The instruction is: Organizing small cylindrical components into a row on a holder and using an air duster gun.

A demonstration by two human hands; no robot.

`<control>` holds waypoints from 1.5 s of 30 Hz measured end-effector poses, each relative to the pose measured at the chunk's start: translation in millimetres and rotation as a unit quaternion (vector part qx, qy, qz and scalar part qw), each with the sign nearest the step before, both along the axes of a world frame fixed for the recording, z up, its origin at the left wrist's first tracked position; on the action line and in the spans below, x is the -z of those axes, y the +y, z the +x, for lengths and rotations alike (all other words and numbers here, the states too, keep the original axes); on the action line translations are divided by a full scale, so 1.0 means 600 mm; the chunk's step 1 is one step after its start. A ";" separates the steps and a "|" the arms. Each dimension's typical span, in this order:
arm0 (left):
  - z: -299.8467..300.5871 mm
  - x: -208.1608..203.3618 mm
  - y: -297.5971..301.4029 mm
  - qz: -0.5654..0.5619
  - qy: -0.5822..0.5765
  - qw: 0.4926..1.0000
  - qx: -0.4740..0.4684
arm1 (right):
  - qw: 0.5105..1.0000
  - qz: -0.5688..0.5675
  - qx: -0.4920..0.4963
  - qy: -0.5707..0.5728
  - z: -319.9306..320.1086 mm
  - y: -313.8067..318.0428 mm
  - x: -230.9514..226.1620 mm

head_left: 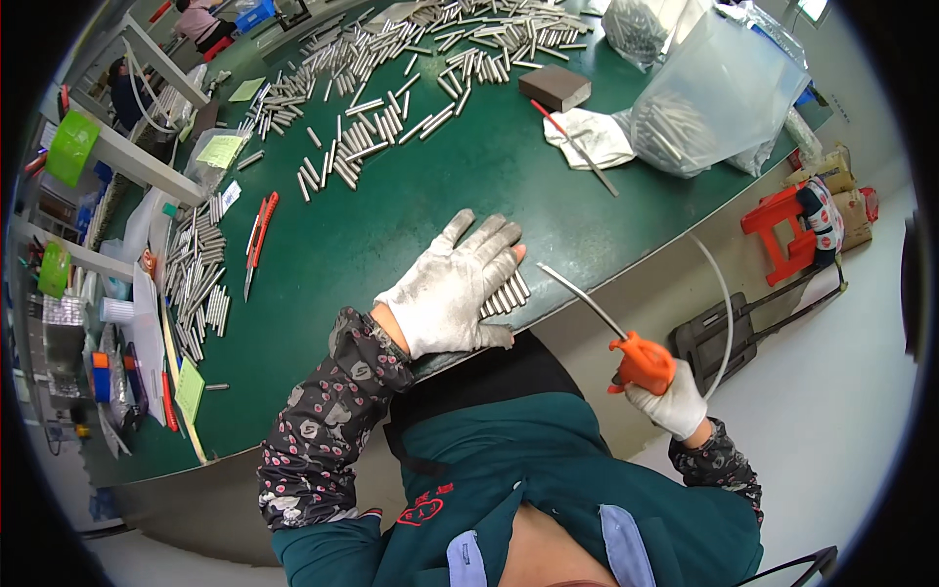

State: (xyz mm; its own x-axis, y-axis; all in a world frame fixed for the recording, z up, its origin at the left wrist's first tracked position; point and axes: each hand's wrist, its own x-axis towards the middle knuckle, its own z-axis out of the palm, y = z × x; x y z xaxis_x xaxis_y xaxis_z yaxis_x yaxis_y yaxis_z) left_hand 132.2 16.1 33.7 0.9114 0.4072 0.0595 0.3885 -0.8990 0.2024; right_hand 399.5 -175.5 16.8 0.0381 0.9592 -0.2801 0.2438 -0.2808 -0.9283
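Left hand (455, 284) fingers spread over pin row (507, 296), right hand (673, 399) gripping air gun (648, 364): row looks mid-process, far pile (352, 59) likely pending.

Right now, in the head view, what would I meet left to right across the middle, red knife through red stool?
Red knife, left grip, orange air gun, white hose, red stool. Left out: right grip, overlapping the air gun.
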 end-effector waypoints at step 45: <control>-0.218 0.021 -0.174 0.048 -0.026 0.945 -0.322 | 0.835 0.384 -0.049 -0.390 -0.135 0.179 0.013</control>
State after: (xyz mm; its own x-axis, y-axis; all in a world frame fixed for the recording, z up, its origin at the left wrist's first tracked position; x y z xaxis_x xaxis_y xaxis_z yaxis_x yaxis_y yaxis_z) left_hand 1.6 -88.5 21.2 0.4710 0.8671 0.1624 0.8534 -0.4945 0.1648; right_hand 318.8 -68.0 8.9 -0.1674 0.8542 0.4923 0.8460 0.3808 -0.3732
